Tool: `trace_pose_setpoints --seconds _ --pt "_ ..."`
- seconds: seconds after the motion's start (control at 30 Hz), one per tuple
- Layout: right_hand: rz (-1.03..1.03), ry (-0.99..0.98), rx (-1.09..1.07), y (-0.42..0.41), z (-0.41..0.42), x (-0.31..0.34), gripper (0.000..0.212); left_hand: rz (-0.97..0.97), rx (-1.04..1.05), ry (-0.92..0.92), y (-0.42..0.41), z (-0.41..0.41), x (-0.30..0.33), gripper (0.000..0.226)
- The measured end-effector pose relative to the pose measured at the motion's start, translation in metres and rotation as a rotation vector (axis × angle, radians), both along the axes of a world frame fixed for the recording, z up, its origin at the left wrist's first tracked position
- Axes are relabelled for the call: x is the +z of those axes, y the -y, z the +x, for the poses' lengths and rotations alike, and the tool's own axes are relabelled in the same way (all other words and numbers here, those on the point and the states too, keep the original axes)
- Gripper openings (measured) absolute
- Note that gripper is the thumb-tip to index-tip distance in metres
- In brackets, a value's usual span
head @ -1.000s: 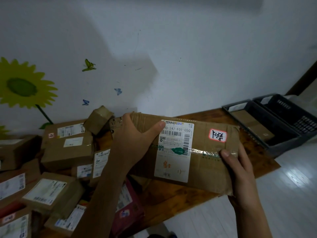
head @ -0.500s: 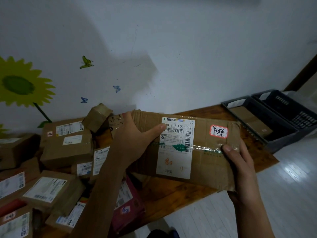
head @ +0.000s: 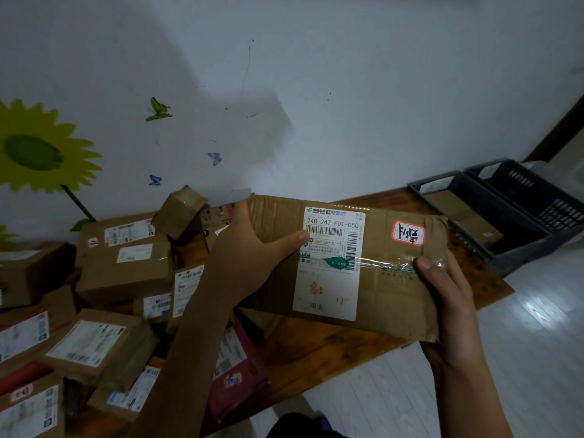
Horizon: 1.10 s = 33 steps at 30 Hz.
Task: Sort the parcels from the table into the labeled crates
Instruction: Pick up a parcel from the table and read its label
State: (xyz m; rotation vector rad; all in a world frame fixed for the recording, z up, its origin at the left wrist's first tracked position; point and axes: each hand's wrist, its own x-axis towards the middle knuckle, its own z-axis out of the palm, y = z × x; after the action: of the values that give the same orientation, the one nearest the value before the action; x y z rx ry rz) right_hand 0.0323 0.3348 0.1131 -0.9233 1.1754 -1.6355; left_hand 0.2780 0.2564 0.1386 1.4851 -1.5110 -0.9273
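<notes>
A flat brown cardboard parcel [head: 388, 289] with a white shipping label and a red-bordered handwritten sticker is held above the wooden table [head: 319, 352]. My left hand [head: 249, 257] grips its left end, thumb lying across the top by the barcode. My right hand [head: 448, 298] holds its right end, thumb on the clear tape, fingers underneath. Two dark plastic crates [head: 493, 222] stand side by side past the table's right end; the nearer one contains a flat brown parcel [head: 464, 216], the farther crate [head: 537, 197] looks dark inside.
A heap of cardboard parcels [head: 123, 267] covers the left half of the table, with a dark red parcel [head: 240, 374] near the front edge. A white wall with sunflower and butterfly stickers stands behind. Pale floor [head: 521, 343] lies to the right.
The parcel stays gripped by both hands; it has shifted slightly to the right and its top face is tilted a little more toward the camera.
</notes>
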Motion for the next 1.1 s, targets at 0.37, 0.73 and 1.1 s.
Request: trace_pose_setpoints --seconds 0.37,0.73,1.1 --pt "0.013 0.037 -0.003 0.002 -0.001 0.000 0.052 -0.033 -0.024 -0.017 0.001 -0.001 -0.007 0.084" --pt "0.029 0.059 -0.001 0.001 -0.003 0.000 0.050 -0.038 -0.068 -0.028 -0.005 -0.001 -0.006 0.075" --pt "0.045 0.080 -0.003 0.000 -0.006 -0.002 0.050 -0.039 -0.127 -0.080 -0.011 -0.001 -0.004 0.102"
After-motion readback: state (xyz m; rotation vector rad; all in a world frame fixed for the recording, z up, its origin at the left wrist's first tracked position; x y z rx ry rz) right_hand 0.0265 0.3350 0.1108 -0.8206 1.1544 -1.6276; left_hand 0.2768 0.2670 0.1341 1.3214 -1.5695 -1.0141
